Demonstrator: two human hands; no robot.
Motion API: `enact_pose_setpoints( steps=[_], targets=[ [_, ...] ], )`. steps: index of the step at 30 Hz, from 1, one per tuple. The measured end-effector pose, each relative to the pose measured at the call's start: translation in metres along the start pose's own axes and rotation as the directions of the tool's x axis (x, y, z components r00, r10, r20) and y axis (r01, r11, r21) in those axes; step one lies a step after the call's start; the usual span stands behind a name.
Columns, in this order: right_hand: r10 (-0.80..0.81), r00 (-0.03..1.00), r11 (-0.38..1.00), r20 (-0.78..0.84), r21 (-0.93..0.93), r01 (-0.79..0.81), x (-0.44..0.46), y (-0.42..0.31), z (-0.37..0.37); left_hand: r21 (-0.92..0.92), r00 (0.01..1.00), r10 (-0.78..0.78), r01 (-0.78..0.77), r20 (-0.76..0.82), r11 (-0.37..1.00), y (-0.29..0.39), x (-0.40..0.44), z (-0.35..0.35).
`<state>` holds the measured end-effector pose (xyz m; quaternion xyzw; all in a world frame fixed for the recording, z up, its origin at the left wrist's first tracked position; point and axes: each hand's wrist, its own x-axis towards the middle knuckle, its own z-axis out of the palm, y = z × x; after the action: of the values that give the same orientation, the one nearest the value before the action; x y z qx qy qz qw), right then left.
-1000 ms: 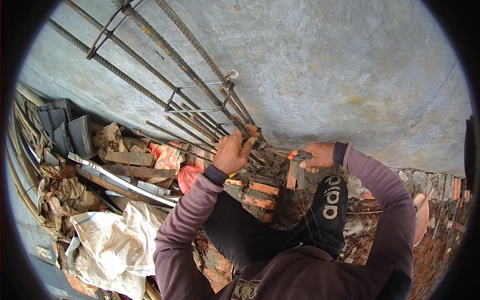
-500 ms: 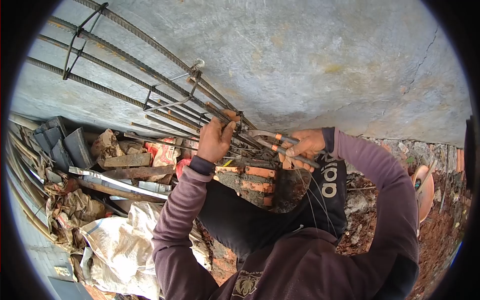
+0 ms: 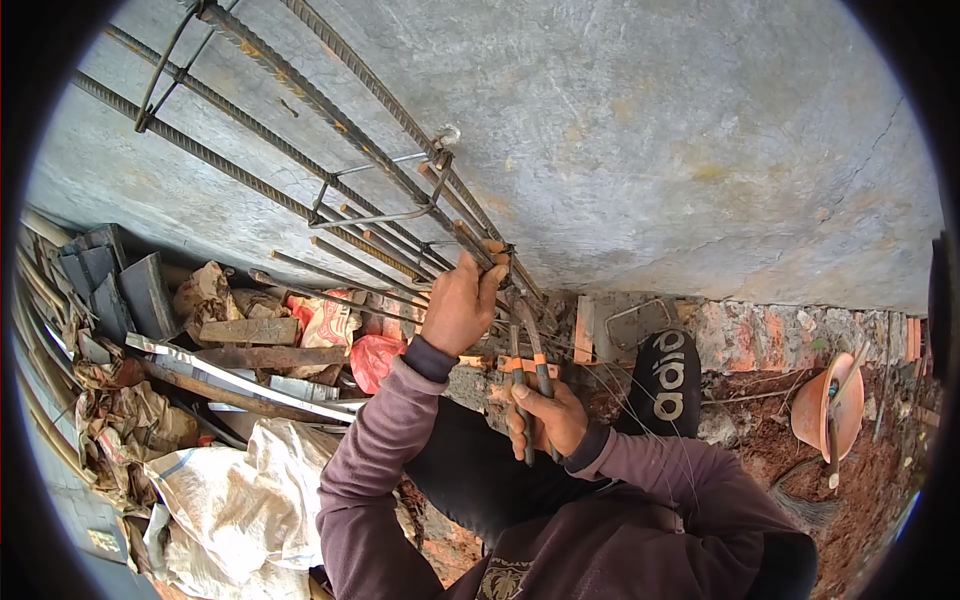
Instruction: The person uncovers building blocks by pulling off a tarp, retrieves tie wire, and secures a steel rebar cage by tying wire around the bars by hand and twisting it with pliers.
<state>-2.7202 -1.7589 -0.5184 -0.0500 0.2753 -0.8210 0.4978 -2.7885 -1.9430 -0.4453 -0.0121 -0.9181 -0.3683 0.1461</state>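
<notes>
My left hand (image 3: 458, 308) is closed around a ribbed steel bar near the lower end of a rebar cage (image 3: 345, 125), beside a stirrup. In my right hand (image 3: 552, 418) is a pair of pincers (image 3: 530, 362) with black and orange handles. The pincers point up toward the cage, their jaws close to the bars just below my left fingers. What the jaws touch is hard to make out. Thin tie wires (image 3: 640, 415) trail across my right knee and sleeve.
A grey plastered wall (image 3: 640, 150) rises behind the cage. Left lie white sacking (image 3: 240, 490), dark tile pieces (image 3: 155, 295) and wood scraps (image 3: 250, 332). A loose bent stirrup (image 3: 640, 312) rests on the brickwork. An orange bowl (image 3: 828, 408) with a tool stands on soil at right.
My right hand has swung down and left, turning the pincers from nearly sideways to upright. My left hand keeps its hold on the bar. The view has shifted.
</notes>
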Motion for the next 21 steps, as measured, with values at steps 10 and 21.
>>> enact_pose_setpoints(
  steps=[10, 21],
  targets=[
    [0.153, 0.987, 0.987, 0.048, 0.044, -0.155, -0.009, -0.029, -0.008, 0.223, 0.96, 0.021, -0.087, 0.281, 0.971, -0.025, -0.008, -0.011],
    [0.08, 0.996, 0.99, -0.027, 0.122, -0.076, -0.002, -0.009, 0.013, 0.408, 0.906, -0.023, -0.168, 0.424, 0.897, 0.0, -0.005, -0.02]
  ],
)
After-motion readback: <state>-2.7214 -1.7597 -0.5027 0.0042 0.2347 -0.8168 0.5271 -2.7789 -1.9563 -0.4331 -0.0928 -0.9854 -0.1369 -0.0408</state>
